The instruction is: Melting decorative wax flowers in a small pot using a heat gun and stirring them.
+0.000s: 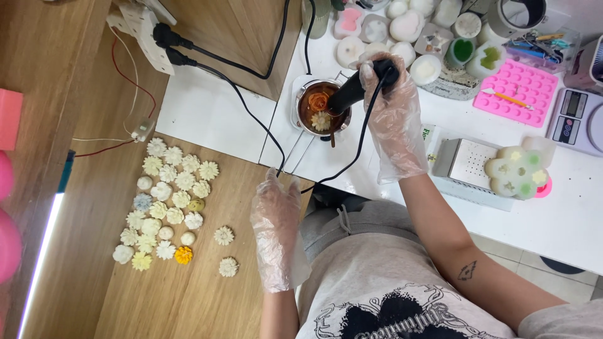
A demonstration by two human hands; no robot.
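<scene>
Gloved right hand (392,94) gripping black corded tool (352,94) over metal pot (320,107) of flower shapes, left hand (276,216) open, empty

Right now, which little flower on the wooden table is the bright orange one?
The orange flower at the bottom edge of the cluster, beside a pale yellow one; the others are white, cream or pale.

About twenty-five small wax flowers (168,207) lie on the wooden surface, one of them orange (183,255); two flowers sit in one metal pot (320,108); one pink mould (519,88); one scale (578,120)
</scene>
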